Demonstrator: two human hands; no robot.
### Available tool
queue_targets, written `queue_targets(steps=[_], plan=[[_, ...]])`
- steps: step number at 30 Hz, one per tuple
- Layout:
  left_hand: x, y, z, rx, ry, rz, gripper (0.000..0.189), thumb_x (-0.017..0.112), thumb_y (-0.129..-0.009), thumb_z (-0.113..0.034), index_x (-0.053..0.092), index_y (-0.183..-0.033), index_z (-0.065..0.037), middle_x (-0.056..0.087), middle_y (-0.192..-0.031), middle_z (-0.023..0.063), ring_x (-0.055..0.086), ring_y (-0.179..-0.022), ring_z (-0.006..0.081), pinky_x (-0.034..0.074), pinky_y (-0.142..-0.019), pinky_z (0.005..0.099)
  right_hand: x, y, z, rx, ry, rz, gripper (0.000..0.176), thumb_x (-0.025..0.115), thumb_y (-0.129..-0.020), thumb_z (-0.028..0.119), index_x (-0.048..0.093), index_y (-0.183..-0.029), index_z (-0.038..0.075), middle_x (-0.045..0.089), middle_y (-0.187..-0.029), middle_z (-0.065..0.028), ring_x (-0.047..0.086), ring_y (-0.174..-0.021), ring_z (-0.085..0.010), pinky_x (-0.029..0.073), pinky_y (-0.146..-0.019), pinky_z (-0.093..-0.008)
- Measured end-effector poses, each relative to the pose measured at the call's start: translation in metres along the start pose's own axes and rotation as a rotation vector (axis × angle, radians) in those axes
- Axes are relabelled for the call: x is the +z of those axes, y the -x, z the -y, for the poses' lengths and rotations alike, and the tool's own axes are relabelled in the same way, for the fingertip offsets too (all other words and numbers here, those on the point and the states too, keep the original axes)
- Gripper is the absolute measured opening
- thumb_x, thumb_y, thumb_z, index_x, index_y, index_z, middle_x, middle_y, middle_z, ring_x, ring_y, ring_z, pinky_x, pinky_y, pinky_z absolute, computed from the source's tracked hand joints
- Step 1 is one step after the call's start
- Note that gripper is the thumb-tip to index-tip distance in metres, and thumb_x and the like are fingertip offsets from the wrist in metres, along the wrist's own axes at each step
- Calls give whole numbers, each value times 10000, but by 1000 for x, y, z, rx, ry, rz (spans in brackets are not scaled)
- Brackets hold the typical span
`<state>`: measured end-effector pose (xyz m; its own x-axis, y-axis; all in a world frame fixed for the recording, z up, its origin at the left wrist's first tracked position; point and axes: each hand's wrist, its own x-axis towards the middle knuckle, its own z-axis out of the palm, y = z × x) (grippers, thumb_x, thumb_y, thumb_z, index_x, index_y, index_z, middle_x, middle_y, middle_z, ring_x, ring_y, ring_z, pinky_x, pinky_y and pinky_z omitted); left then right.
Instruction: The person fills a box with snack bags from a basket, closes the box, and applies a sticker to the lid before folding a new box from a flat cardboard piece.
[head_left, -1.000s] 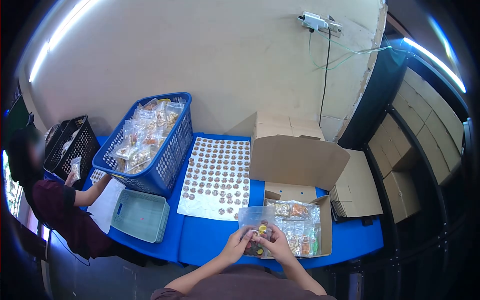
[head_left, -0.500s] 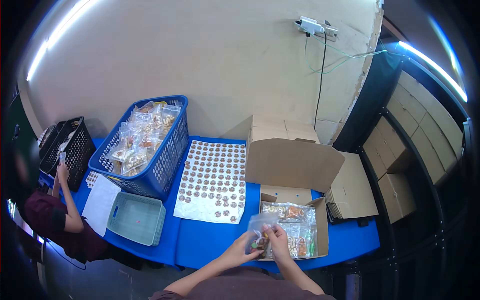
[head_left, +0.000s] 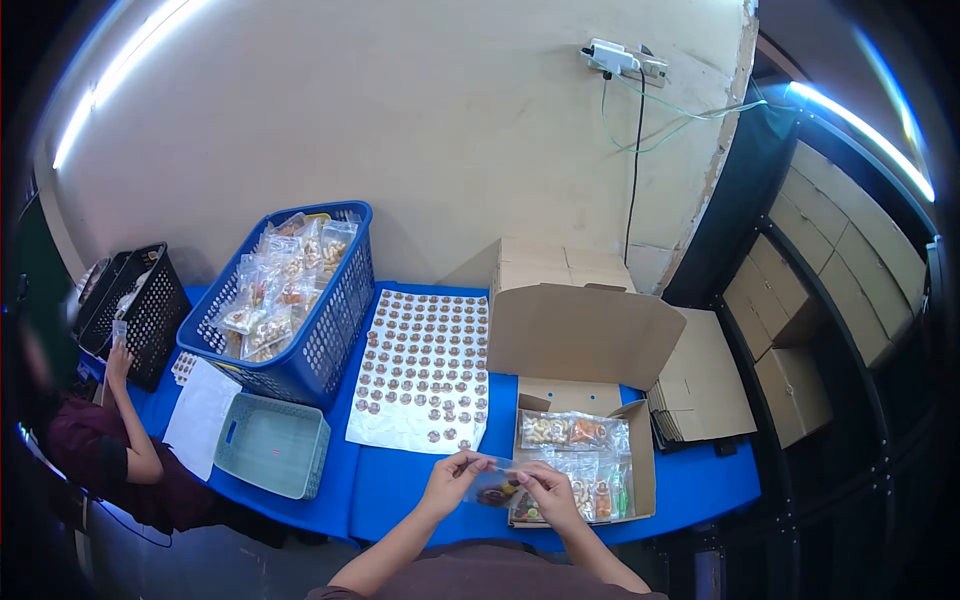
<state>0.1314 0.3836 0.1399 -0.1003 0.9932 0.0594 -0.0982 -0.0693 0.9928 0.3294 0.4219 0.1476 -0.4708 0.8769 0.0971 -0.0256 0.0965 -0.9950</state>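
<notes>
Between my two hands, just above the table's front edge, is a small clear plastic bag with dark brown and some coloured pieces in it. My left hand pinches its upper left corner. The upper right side is gripped by my right hand, thumb on top. Just beyond the right hand stands an open cardboard box, its lid raised. Clear packets of snacks lie in rows inside it. Left of the box is a white sheet of round brown stickers, with gaps in its lower rows.
A blue basket heaped with filled packets stands at the back left. Before it sit a grey-green tray and white paper. Flat cardboard is stacked at right. A co-worker holds a packet beside black baskets.
My left hand has moved up and left, from the bag's lower side to its top corner. The bag, upright before, now lies stretched flatter between both hands. The view has shifted slightly.
</notes>
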Motion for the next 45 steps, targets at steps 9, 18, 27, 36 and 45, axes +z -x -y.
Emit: queue_targets(steps=[9, 18, 27, 36, 45], plan=[[-14, -2, -14, -211, -59, 49, 410, 550, -954, -276, 545, -1283, -32, 659, -1122, 123, 573, -1125, 188, 392, -1000, 330, -9, -5, 1, -66, 117, -245, 276, 570, -937, 180, 645, -1137, 5, 660, -1029, -118, 607, -936, -151, 483, -781, -272], [31, 9, -4, -122, -127, 24, 332, 656, -883, -240, 646, -1143, -35, 654, -1093, 96, 580, -1064, 164, 366, -1014, 316, 18, -16, 12, -207, 282, -252, 244, 679, -824, 110, 652, -1057, 45, 561, -1054, -118, 537, -1030, -245, 415, -932, -354], [35, 11, -6, 18, -383, -160, 302, 485, -972, -300, 694, -1066, -103, 716, -969, 41, 657, -903, 181, 200, -1098, 521, 11, -21, -9, 132, -168, -187, 140, 672, -862, 165, 727, -927, 53, 540, -1240, -102, 479, -1167, -199, 390, -976, -337], [20, 4, -10, 12, -180, -88, 454, 374, -1003, -374, 556, -1276, -59, 608, -1225, 121, 551, -1144, 226, 188, -1122, 434, -13, -23, 13, 253, -282, -195, 291, 554, -949, 219, 657, -1120, 7, 652, -1123, -84, 564, -1071, -155, 413, -962, -308], [49, 14, -4, 193, -143, -112, 465, 586, -920, -321, 547, -1268, -16, 581, -1257, 143, 541, -1163, 226, 265, -1101, 395, 15, -16, 12, -101, 21, -143, 252, 594, -893, 122, 642, -1117, 18, 533, -1207, -166, 489, -1172, -279, 358, -1010, -390]])
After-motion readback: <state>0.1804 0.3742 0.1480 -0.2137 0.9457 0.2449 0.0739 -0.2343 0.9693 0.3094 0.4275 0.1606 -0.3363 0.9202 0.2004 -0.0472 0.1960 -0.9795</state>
